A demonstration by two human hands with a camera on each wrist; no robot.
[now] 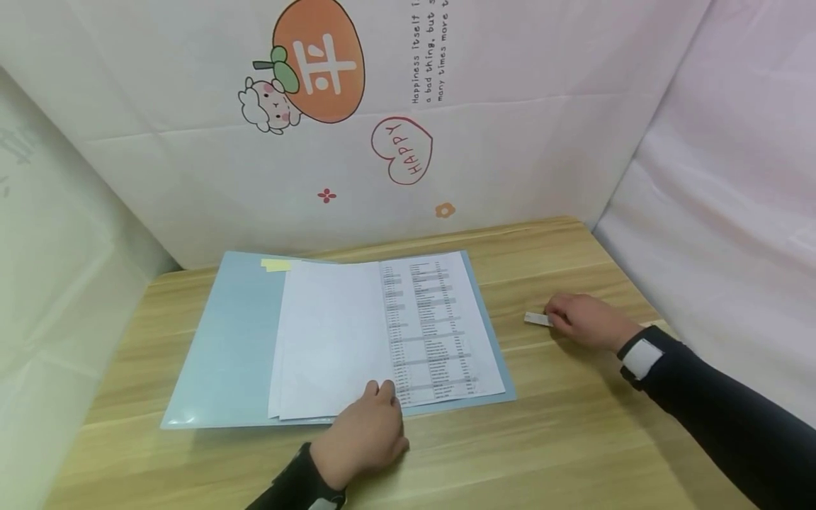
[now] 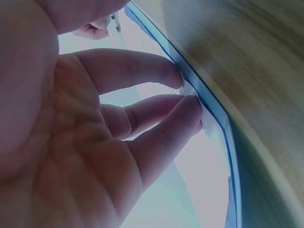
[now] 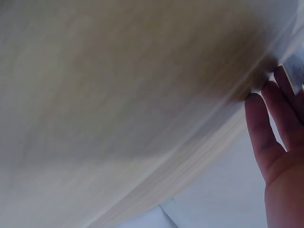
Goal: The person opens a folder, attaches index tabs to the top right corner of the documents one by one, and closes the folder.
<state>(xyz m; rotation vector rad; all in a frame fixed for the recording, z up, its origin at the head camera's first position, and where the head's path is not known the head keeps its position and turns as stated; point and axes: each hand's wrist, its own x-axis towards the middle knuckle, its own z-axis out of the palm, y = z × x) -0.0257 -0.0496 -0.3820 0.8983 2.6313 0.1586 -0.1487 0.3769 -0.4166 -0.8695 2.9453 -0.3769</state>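
Note:
A light blue folder [image 1: 232,354] lies spread on the wooden table, with white paper sheets [image 1: 331,333] on it. The right-hand sheet [image 1: 427,326] carries a printed list in columns. My left hand [image 1: 365,435] is at the near edge of the sheets; in the left wrist view its fingertips [image 2: 192,107] touch the paper beside the folder's edge, with the fingers only loosely bent. To the right of the folder, my right hand [image 1: 589,321] pinches a small flat whitish strip [image 1: 538,319] close to the tabletop. The strip [image 3: 295,71] is cut off by the right wrist view's edge.
Yellow sticky tabs [image 1: 276,265] stick out at the top left of the sheets. Bare tabletop [image 1: 523,439] lies in front of and to the right of the folder. A white printed cloth [image 1: 510,142] hangs behind the table, and plain white cloth flanks both sides.

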